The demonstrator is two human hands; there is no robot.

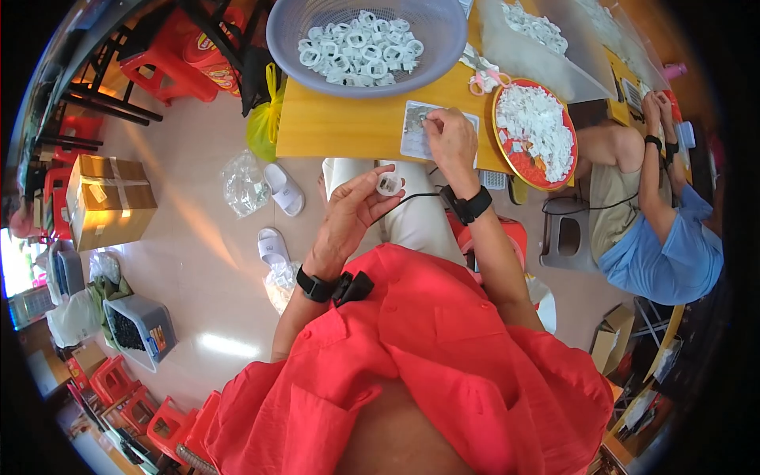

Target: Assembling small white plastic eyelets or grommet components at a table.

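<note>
Between the thumb and fingers of my left hand [348, 207] is a small round white plastic piece [389, 184], held above my lap. My right hand [454, 144] reaches over a shallow white tray [463, 119] at the table's front edge. Its thumb and forefinger are pinched together above small greyish parts [416, 119] in the tray; whatever they hold is too small to name. Behind the tray, a grey-purple plastic basket [279, 49] contains many similar white round pieces [360, 49]. To the right, a red round tray [520, 161] bears a heap of small white pieces [538, 127].
Pink-handled scissors [484, 81] lie on the yellow wooden table [332, 123], near a translucent bin [514, 59] of white parts. A yellow-green bag [265, 119] hangs at the left. At the right sits another person [653, 245]. Slippers [283, 190] and a cardboard box [111, 202] are on the floor.
</note>
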